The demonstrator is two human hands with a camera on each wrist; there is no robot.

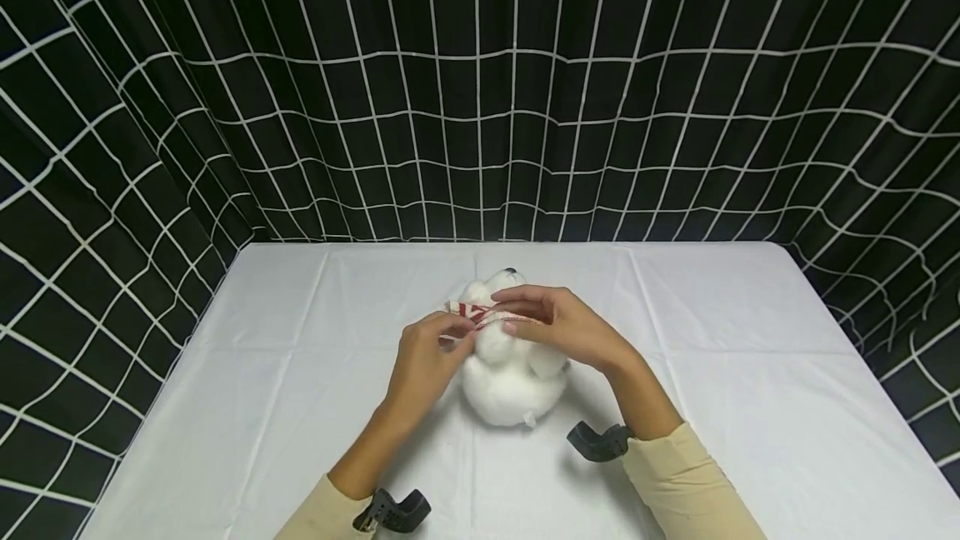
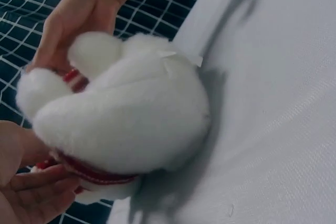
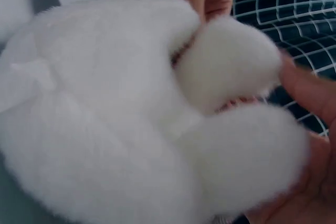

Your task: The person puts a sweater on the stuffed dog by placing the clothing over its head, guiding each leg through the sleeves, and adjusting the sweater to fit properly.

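A white plush bear [image 1: 513, 390] lies on the white table, its dark nose toward the far side and its rounded rump toward me. Round its neck runs a red and white knitted scarf [image 1: 468, 312]. From the left, my left hand [image 1: 427, 357] pinches the scarf between thumb and fingertips. My right hand [image 1: 573, 325] curls over from the other side, thumb and fingers about the scarf beside the head. Seen from the left wrist, the plush body [image 2: 131, 114] hides part of the scarf. In the right wrist view, white fur [image 3: 105, 108] covers most of the scarf.
The table [image 1: 300, 423] wears a creased white cloth. Black curtains with a white grid [image 1: 480, 90] stand behind it and along both sides. A dark wrist mount juts from each sleeve: the left mount [image 1: 393, 512] and the right mount [image 1: 600, 442].
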